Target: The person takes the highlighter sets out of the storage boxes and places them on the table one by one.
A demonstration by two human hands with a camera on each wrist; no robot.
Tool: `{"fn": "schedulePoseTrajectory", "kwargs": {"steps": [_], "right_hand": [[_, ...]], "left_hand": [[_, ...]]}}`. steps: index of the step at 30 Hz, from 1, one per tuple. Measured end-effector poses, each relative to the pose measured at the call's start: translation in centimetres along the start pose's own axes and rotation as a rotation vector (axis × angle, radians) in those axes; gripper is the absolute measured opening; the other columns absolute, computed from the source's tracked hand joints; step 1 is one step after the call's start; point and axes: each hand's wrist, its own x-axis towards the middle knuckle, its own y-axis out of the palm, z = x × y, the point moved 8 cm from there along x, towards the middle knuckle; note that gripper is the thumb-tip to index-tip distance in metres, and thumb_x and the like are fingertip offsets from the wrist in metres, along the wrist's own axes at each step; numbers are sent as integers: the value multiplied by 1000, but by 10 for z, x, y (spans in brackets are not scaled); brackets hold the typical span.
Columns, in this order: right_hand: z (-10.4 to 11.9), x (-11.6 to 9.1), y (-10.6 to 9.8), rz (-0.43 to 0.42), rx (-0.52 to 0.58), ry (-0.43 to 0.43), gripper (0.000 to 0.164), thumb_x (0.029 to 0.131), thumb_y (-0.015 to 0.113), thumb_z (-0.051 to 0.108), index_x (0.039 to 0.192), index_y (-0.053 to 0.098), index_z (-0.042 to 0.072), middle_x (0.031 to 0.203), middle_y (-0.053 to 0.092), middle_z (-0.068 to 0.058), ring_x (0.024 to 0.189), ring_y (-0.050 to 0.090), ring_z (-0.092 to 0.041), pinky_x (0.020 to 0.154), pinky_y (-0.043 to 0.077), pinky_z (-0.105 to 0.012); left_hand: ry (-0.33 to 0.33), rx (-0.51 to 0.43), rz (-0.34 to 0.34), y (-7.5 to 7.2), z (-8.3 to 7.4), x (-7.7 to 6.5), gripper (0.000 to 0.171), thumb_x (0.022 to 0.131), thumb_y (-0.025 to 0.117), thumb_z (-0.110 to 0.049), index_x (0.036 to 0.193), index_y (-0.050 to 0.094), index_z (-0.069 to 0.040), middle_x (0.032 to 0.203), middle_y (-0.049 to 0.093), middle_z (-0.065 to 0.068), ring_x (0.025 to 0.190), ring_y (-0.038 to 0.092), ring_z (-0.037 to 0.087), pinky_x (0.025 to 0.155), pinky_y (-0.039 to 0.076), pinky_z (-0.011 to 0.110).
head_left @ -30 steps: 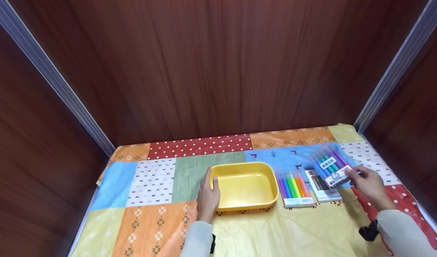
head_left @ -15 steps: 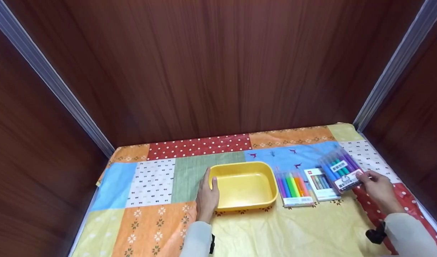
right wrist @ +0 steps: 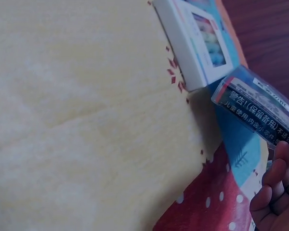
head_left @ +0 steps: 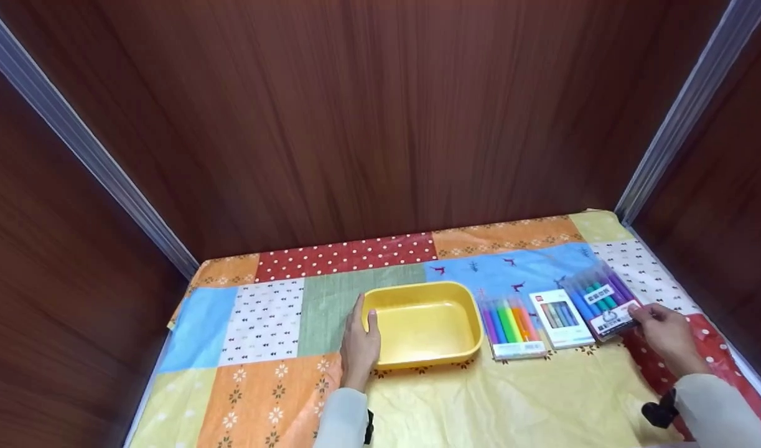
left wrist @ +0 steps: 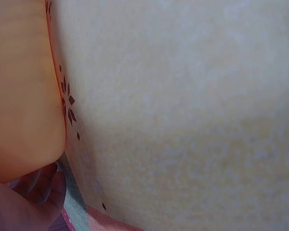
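Note:
My left hand (head_left: 360, 345) lies along the left wall of a yellow plastic bin (head_left: 417, 359), fingers fairly straight against it, thumb near the rim. The left wrist view shows that hand's fingers (left wrist: 48, 190) by the bin's corner. With thumb and fingers, my right hand (head_left: 666, 333) pinches the near right corner of a clear pack of marker pens (head_left: 604, 302), blue, green and purple. In the right wrist view that pack (right wrist: 260, 106) is tilted, beside a white crayon box (right wrist: 195, 45); whether it fully touches the cloth cannot be told.
Between bin and pinched pack lie a second clear pack of coloured pens (head_left: 514, 326) and the white box (head_left: 562, 318) with a window. A patchwork cloth (head_left: 268, 317) covers the table. Brown wood-look panels (head_left: 380, 124) enclose the back and sides.
My right hand has moved the marker pack rightward and down, off the white box, which now shows fully. My left hand and the bin have stayed put.

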Motion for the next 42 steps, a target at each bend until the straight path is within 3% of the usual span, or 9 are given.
{"fn": "schedulePoseTrajectory", "kwargs": {"steps": [4, 10, 15, 21, 25, 28, 31, 35, 42], "right_hand": [[-8, 2, -1, 9, 51, 40, 41, 103, 45, 48, 98, 62, 11, 75, 56, 11, 72, 52, -6, 63, 48, -24], [-16, 4, -2, 14, 68, 57, 37, 104, 45, 46, 95, 64, 16, 74, 57, 10, 72, 52, -6, 63, 48, -25], [-20, 4, -3, 32, -31, 63, 55, 103, 41, 53, 113, 60, 2, 79, 57, 3, 75, 51, -13, 62, 46, -28], [-27, 5, -4, 52, -111, 112, 73, 103, 41, 52, 138, 42, -12, 78, 54, -5, 72, 54, -20, 59, 48, -33], [-34, 4, -3, 56, -112, 161, 79, 102, 43, 50, 141, 32, -17, 76, 51, -6, 69, 54, -22, 59, 48, -35], [-39, 3, -1, 45, -98, 194, 78, 101, 44, 48, 142, 30, -17, 80, 53, -9, 72, 54, -23, 60, 48, -34], [-41, 2, 0, 32, -111, 202, 78, 102, 43, 45, 144, 29, -19, 100, 55, -23, 87, 54, -31, 64, 47, -31], [-43, 0, 1, 29, -128, 208, 79, 102, 43, 44, 145, 24, -20, 122, 42, -35, 102, 48, -40, 66, 46, -30], [-44, -2, 8, 35, -110, 240, 78, 102, 47, 42, 149, 18, -13, 125, 41, -34, 103, 47, -41, 68, 46, -35]], "left_hand": [[2, -1, 0, 0, -1, 2, 51, 107, 44, -37, 157, 35, -29, 154, 49, 12, 138, 51, 39, 104, 47, 61], [-9, -3, 6, 1, 0, 2, 51, 107, 43, -38, 157, 35, -31, 155, 48, 11, 136, 52, 41, 101, 48, 61], [-3, 7, -7, 0, 1, 3, 51, 107, 45, -37, 157, 36, -30, 154, 50, 11, 135, 53, 41, 99, 48, 62], [1, 6, -7, 0, 0, 3, 51, 107, 45, -37, 157, 36, -30, 155, 49, 10, 138, 51, 39, 103, 47, 61], [-6, -5, 16, 2, -1, 3, 52, 107, 43, -38, 158, 34, -32, 156, 48, 10, 136, 53, 40, 101, 48, 61], [-12, -3, 27, 2, -1, 2, 52, 108, 43, -38, 158, 33, -32, 155, 49, 10, 132, 56, 40, 96, 50, 60], [-7, 1, 31, 2, -3, 3, 52, 108, 43, -38, 158, 32, -33, 153, 50, 11, 130, 57, 40, 95, 51, 60], [5, 0, 30, 3, -4, 4, 52, 108, 42, -39, 158, 32, -33, 151, 52, 13, 128, 58, 40, 94, 51, 59], [-24, 0, 36, 2, 0, 4, 52, 108, 42, -40, 158, 31, -35, 156, 47, 10, 131, 55, 41, 96, 50, 60]]}}
